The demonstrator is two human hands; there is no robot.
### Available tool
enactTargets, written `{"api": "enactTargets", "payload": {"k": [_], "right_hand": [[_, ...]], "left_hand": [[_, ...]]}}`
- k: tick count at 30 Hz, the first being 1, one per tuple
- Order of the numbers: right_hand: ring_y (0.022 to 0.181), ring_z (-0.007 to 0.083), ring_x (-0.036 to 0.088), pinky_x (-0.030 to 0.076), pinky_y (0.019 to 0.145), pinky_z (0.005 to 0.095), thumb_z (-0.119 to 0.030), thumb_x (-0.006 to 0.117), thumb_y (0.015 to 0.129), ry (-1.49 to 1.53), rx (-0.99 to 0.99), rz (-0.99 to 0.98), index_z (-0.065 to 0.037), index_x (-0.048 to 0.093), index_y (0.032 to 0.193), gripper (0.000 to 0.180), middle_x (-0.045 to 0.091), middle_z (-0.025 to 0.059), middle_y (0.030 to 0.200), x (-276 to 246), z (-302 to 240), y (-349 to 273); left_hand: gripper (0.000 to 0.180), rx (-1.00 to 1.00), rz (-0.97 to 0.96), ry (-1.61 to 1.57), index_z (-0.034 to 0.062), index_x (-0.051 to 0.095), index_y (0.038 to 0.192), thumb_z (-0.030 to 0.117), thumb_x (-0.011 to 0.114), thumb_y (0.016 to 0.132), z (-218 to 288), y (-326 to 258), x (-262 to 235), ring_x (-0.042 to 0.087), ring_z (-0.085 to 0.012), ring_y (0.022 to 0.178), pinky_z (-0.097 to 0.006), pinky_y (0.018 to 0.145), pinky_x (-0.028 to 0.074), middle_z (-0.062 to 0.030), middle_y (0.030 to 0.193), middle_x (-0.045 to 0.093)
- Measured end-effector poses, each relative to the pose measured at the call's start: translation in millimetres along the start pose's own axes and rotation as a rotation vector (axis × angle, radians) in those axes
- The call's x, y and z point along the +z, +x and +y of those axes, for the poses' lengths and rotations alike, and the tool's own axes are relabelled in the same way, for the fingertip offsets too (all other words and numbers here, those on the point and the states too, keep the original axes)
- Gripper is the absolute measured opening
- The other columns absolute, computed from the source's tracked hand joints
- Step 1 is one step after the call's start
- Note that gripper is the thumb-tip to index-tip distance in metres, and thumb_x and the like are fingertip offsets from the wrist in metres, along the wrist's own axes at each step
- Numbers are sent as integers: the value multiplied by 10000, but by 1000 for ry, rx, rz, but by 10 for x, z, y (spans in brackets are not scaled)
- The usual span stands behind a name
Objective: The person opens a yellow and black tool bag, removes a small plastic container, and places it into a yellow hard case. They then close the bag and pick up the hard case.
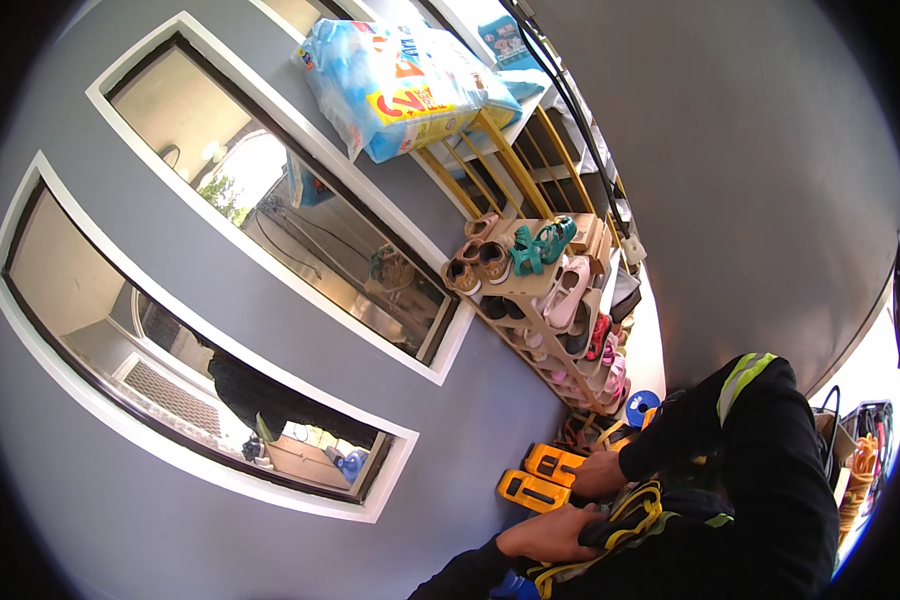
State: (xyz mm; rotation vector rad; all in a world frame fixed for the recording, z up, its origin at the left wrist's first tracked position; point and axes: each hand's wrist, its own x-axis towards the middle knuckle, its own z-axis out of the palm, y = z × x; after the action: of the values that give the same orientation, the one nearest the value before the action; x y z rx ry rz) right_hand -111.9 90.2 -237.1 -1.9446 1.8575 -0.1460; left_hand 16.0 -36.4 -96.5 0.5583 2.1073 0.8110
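Note:
My left hand (553, 534) comes in from the lower edge in a black sleeve. Its fingers curl over the dark edge of a black bag with yellow trim (642, 512). Just beyond it is my right hand (597, 476), reaching down beside the bag from a black sleeve; its fingertips are hidden. Two yellow-orange objects with dark recessed faces (533, 491) (554, 464) lie side by side at the hands' left, close to the right hand. Their exact kind cannot be made out. A bit of blue (513, 586) shows under my left wrist.
A grey wall with white-framed windows (270, 250) fills the left. Ahead stands a shoe rack (545, 350) full of shoes, with green sandals (540, 245) on top. A large blue plastic package (390, 90) rests above on a shelf. A blue spool (642, 407) and orange rope (858, 480) lie nearby.

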Motion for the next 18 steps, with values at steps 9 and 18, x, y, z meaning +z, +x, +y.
{"api": "enactTargets", "payload": {"k": [9, 18], "right_hand": [[900, 355, 797, 598, 675, 479, -258, 731, 872, -154, 53, 67, -56, 804, 961, 233, 797, 174, 933, 25, -43, -14], [1042, 374, 757, 537, 847, 623, -237, 738, 847, -49, 76, 21, -44, 793, 990, 246, 795, 177, 1013, 166, 10, -31]], "left_hand": [[774, -65, -58, 57, 17, 551, 1545, 335, 793, 883, 89, -2, -69, 692, -494, 1153, -466, 1058, 540, -423, 1477, 545], [781, -32, -13, 32, 12, 576, 1510, 319, 833, 839, 140, -19, -71, 705, -507, 1096, -478, 1009, 568, -422, 1438, 568]]}}
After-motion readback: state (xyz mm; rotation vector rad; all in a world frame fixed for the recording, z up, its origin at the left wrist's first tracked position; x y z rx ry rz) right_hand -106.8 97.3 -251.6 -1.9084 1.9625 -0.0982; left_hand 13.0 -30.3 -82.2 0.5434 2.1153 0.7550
